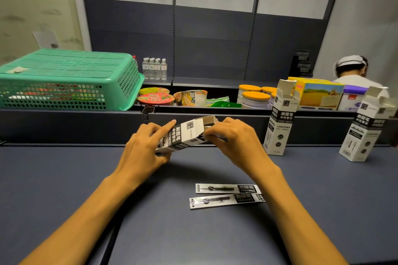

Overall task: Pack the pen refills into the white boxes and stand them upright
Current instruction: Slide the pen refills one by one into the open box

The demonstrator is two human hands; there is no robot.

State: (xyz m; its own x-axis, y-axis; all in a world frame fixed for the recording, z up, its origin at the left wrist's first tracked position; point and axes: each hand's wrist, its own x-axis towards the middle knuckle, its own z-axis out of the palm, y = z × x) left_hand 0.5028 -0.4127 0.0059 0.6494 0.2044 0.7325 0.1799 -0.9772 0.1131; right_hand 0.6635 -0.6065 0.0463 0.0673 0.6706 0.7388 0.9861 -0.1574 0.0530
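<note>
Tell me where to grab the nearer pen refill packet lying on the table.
Take the nearer refill packet by its long edges, near the middle, from straight above. It lies flat on the table, thin and narrow, and the other packet lies close behind it, so a thumb-and-finger pinch across its width probably suits best.

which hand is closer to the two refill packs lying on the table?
Right. The right hand works the box flap almost straight above the refill packs; the left hand grips the box's other end, further left.

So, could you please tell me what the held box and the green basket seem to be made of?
Held box: apparently thin printed cardboard, matt; its open end flaps fold crisply.
Green basket: likely moulded plastic, slightly glossy; uniform colour, with a regular grid of holes.
</note>
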